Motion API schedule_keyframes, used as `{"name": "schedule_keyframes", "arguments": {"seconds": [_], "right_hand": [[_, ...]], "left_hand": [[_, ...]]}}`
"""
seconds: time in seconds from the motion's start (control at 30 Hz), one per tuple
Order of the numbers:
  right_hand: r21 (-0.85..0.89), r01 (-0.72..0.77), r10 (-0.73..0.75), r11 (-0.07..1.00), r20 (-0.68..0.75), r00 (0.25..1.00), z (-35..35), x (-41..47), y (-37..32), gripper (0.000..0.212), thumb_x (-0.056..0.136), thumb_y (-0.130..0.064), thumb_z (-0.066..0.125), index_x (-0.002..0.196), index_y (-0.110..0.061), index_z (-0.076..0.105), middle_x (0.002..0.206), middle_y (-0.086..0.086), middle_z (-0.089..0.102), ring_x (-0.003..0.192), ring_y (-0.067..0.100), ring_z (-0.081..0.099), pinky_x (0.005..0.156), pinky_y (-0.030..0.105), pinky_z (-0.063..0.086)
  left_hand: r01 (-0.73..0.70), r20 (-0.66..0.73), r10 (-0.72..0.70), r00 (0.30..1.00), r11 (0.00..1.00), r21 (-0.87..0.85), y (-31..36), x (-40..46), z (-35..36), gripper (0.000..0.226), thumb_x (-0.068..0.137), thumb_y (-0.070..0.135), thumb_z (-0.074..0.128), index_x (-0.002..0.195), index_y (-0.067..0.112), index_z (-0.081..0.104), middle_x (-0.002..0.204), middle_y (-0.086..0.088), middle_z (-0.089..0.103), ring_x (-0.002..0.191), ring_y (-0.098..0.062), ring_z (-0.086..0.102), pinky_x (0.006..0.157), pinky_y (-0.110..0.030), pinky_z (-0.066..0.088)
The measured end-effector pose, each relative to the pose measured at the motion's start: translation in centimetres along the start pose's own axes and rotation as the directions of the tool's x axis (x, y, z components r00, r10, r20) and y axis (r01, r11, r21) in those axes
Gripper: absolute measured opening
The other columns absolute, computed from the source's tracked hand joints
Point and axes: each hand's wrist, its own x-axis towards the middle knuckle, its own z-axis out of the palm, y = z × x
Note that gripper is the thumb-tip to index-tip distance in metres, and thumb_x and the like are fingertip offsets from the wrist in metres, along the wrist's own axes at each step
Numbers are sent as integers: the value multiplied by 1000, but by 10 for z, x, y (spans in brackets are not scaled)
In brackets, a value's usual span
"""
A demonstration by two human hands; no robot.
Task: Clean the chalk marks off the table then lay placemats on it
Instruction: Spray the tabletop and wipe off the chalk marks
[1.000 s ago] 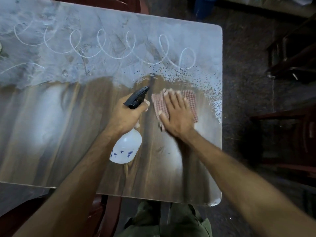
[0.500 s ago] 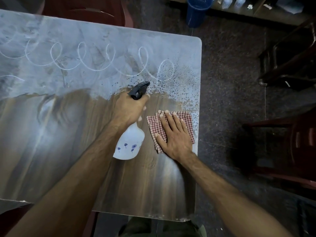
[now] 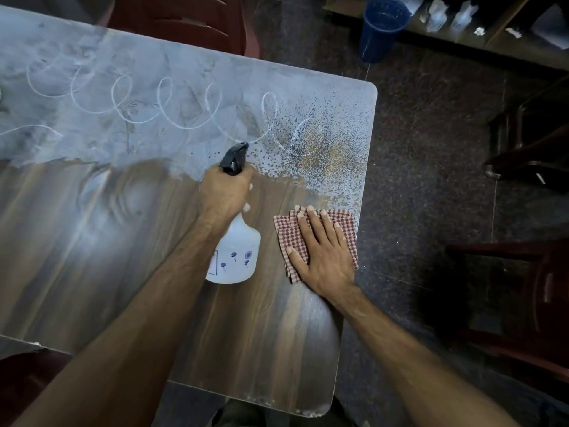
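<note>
Head view looks down on the left hand (image 3: 226, 195), fingers clenched round a white spray bottle (image 3: 234, 254) aimed at the chalk loops (image 3: 172, 103) across the far tabletop (image 3: 92, 226). Right hand (image 3: 323, 254) lies flat, fingers straight, pressing a red checked cloth (image 3: 286, 238) near the right edge.

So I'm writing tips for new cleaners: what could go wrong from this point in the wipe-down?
1. The spray bottle aims near the table's far right corner, so some mist may land on the floor.
2. The checked cloth under the right hand lies at the table edge; a wipe outward could push it off.
3. Wet droplets over the chalk loops may smear rather than lift.
</note>
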Motion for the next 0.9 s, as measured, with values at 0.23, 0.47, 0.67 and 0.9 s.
{"name": "schedule_keyframes", "arguments": {"seconds": [0.23,0.47,0.67,0.9], "right_hand": [[-9,8,-8,1000,28,1000,1,1,3,74,96,-62,22,159,-26,11,166,-3,3,154,20,1,125,40,4],[-34,23,-22,999,49,999,-4,11,25,74,94,-64,17,159,-29,2,166,-5,-4,153,18,-4,123,39,-2],[-34,-73,74,997,32,997,-18,70,50,73,99,-60,22,159,-23,2,167,1,-5,153,23,-4,122,44,-4],[-59,3,0,998,53,999,-13,65,19,73,101,-57,17,159,-16,1,166,8,-5,153,27,-5,124,47,0]], "left_hand": [[24,-55,-25,998,999,-25,7,2,-10,18,86,23,60,72,11,63,64,-2,63,28,-10,44,39,-16,35],[7,-43,-6,999,1000,9,-6,-7,-16,20,90,31,65,77,15,65,71,-1,69,30,-9,48,44,-19,39],[18,-75,-19,997,1000,-19,-18,-14,-20,24,89,30,67,86,6,66,80,-12,69,31,-10,48,46,-21,38],[18,-98,-23,995,998,-56,-25,-23,-20,18,90,29,66,80,15,62,83,-21,68,35,-15,49,54,-26,40]]}}
